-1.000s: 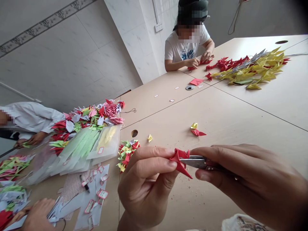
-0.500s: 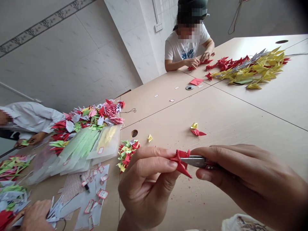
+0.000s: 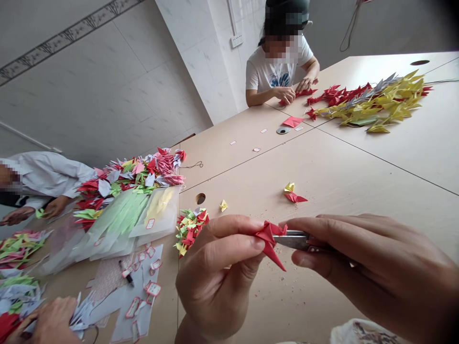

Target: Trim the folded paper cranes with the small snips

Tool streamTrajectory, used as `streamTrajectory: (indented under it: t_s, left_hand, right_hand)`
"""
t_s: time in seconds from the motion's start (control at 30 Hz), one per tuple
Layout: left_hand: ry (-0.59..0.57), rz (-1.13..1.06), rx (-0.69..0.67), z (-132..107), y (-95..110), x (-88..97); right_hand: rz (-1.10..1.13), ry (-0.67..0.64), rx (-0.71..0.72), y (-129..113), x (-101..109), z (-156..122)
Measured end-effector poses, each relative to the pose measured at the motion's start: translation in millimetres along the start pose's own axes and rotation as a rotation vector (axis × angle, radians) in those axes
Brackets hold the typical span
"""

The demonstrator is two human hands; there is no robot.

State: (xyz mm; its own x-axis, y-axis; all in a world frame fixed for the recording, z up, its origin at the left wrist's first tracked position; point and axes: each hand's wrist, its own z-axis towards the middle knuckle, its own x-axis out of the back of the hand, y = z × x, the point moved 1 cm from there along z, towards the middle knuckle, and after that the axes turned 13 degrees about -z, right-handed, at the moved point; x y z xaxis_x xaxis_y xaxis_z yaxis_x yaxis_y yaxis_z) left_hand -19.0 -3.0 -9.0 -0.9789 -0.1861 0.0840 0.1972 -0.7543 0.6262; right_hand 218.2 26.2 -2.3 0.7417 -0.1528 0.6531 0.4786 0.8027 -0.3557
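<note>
A folded red paper crane (image 3: 266, 237) is pinched between the thumb and fingers of my left hand (image 3: 218, 267), with one point hanging down. My right hand (image 3: 366, 258) is closed around a narrow-tipped silver metal tool (image 3: 292, 240); most of its body is hidden in my grip, so its exact kind is unclear. The tool's tip meets the crane at its right side, by a small bent red point. Beyond my hands lie another red crane (image 3: 296, 197), a small yellow paper piece (image 3: 224, 205) and a heap of small coloured cranes (image 3: 190, 229).
Strung cranes (image 3: 387, 102) lie at the far right, near a person in a white shirt (image 3: 276, 71) handling red paper. Plastic bags (image 3: 118, 224), labels (image 3: 153, 288) and a black marker (image 3: 126, 274) occupy the left. Other people's hands (image 3: 57, 315) work there. Table holes include one (image 3: 200, 198).
The crane has turned slightly in my left fingers, and its lower point now hangs steeper. The tool remains against it. At the left, a person's hands have shifted.
</note>
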Motion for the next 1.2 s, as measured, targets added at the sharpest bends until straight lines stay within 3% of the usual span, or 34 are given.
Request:
streamTrajectory:
  t_s: [1.2]
  left_hand:
    - [-0.029,0.087,-0.029,-2.0,3.2,2.3]
  right_hand:
    - [-0.019,0.021,0.024,-0.1,0.2,6.9]
